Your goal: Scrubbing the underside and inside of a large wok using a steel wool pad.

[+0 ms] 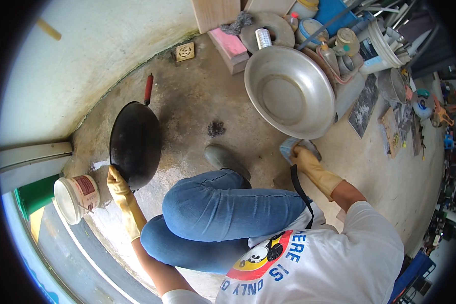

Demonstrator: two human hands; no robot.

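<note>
A black wok (135,142) with a red handle (149,89) stands tilted on the wet concrete at the left. My left hand (118,183), in a yellow rubber glove, is closed on its near rim, at the side away from the handle. To the right, my right hand (304,158) wears the same kind of glove, its fingers bent at a blue-grey object (288,149) whose kind I cannot make out. Just beyond that hand is a wide metal basin (283,96), tipped up with its hollow side facing me. A dark scouring-wool clump (216,128) lies between wok and basin.
A lidded white bucket (78,197) stands beside my left hand. Near the wall are a floor drain (185,51) and a pink-topped block (229,43). Jars, a white pail (377,48) and tools crowd behind the basin. My boot (223,156) is planted in the middle.
</note>
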